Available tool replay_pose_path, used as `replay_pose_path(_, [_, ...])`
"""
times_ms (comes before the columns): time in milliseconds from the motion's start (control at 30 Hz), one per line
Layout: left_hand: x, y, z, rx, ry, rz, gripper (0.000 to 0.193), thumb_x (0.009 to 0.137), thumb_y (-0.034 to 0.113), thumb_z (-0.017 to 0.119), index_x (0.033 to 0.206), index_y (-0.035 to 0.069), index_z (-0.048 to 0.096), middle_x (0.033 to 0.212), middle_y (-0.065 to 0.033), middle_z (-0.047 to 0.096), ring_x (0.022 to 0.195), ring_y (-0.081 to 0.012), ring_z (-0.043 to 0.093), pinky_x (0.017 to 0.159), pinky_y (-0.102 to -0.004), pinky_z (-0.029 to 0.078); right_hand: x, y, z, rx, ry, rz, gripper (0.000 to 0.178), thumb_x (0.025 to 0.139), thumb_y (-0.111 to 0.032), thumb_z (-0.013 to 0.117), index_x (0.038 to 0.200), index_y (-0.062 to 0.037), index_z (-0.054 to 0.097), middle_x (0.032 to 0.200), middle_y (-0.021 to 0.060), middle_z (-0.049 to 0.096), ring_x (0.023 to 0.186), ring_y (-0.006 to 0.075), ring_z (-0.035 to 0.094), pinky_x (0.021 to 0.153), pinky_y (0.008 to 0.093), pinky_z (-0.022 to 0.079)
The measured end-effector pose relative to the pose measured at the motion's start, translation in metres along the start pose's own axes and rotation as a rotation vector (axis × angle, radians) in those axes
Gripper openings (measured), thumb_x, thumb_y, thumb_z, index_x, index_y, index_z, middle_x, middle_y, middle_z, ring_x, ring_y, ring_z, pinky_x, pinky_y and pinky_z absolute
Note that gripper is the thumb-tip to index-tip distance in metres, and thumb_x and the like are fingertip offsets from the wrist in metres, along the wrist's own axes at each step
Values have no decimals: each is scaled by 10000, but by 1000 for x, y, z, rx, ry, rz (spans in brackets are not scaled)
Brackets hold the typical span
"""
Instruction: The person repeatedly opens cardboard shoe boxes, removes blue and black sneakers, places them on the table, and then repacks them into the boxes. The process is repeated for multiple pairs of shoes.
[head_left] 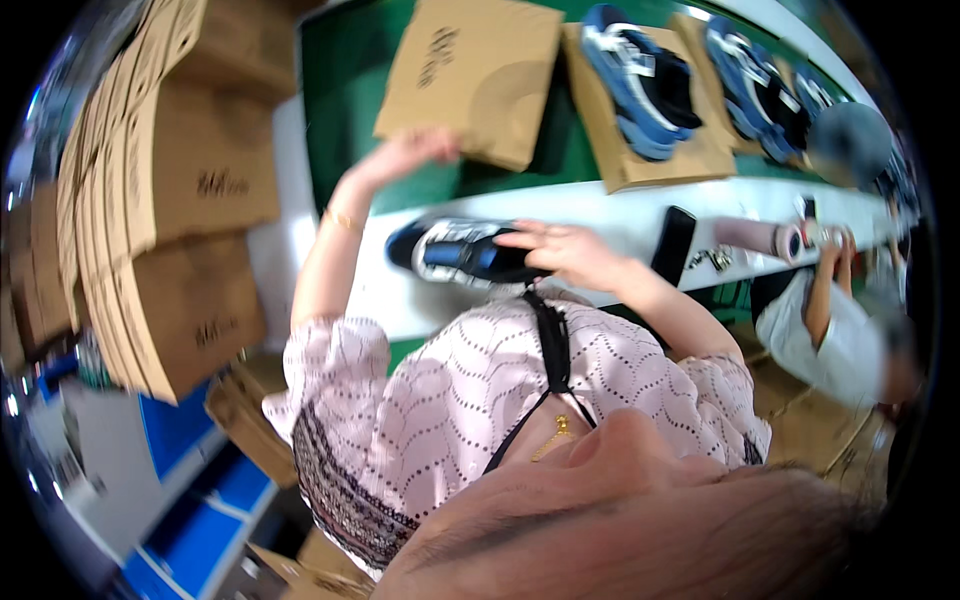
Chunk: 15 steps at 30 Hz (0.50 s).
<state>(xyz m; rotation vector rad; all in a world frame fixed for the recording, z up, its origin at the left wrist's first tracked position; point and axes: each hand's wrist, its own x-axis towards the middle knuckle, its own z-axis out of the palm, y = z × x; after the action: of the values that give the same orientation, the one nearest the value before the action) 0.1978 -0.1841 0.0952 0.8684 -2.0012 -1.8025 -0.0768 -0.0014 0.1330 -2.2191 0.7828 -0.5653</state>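
Observation:
A dark blue and black sneaker with white trim (pixel 455 255) lies on the white strip in front of me, its toe to the left. My right hand (pixel 575 255) is around its heel end, with the fingers laid across the ankle opening and the thumb hidden. Farther off, at the near left edge of a closed brown cardboard shoebox (pixel 470 80), is my left hand (pixel 425 150). It looks close to or touching the box, but motion blur smears its fingers.
More blue sneakers (pixel 645 85) rest on boxes upon the green surface (pixel 340 90) to the right. A black phone (pixel 674 243), keys (pixel 712 260) and a pinkish bottle (pixel 750 235) lie beyond my right hand. Stacked cartons (pixel 205 185) stand left. Another person's arms (pixel 822 300) are at right.

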Motion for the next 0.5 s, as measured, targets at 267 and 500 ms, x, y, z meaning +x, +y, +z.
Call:
replay_pose_path(267, [14, -48, -70, -51, 736, -252, 658, 816, 546, 611, 1269, 77, 524, 1123, -11, 585, 1000, -116, 502, 814, -266, 401, -85, -67, -147, -300, 567, 130, 320, 639, -53, 763, 881, -32, 555, 1246, 221, 552, 1185, 367, 516, 1002, 437, 390])
replay_pose_path(500, [44, -76, 9, -127, 871, -300, 741, 696, 463, 782, 1101, -81, 484, 1048, -160, 603, 903, -199, 581, 796, -308, 474, -117, -41, -227, -810, 1051, 264, 246, 718, 25, 712, 900, 8, 548, 1302, 148, 537, 1156, 267, 543, 958, 319, 404])
